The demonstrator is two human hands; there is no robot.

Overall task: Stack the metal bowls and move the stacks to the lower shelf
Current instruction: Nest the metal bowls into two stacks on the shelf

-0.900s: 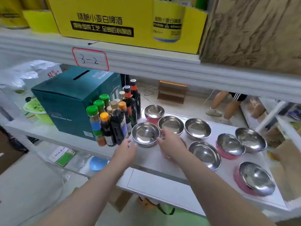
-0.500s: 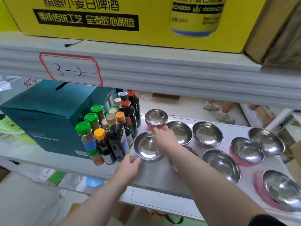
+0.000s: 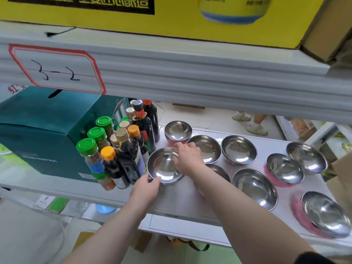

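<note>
Several shiny metal bowls stand spread over the white shelf. The front-left bowl sits beside the bottles. My left hand grips its near rim, and my right hand holds its far right rim, fingers curled over the edge. Behind it stands a small bowl on a pink base. A bowl lies just behind my right hand, and my right forearm partly hides another bowl. More bowls lie to the right, some on pink bases.
A cluster of sauce and spice bottles crowds the bowl's left side, next to a teal box. The upper shelf edge with a "3-2" label hangs low overhead. A person's feet stand behind the shelf.
My left hand has moved up onto the front-left bowl's near rim, and my right hand has settled on its right rim. The view has moved closer to the shelf.
</note>
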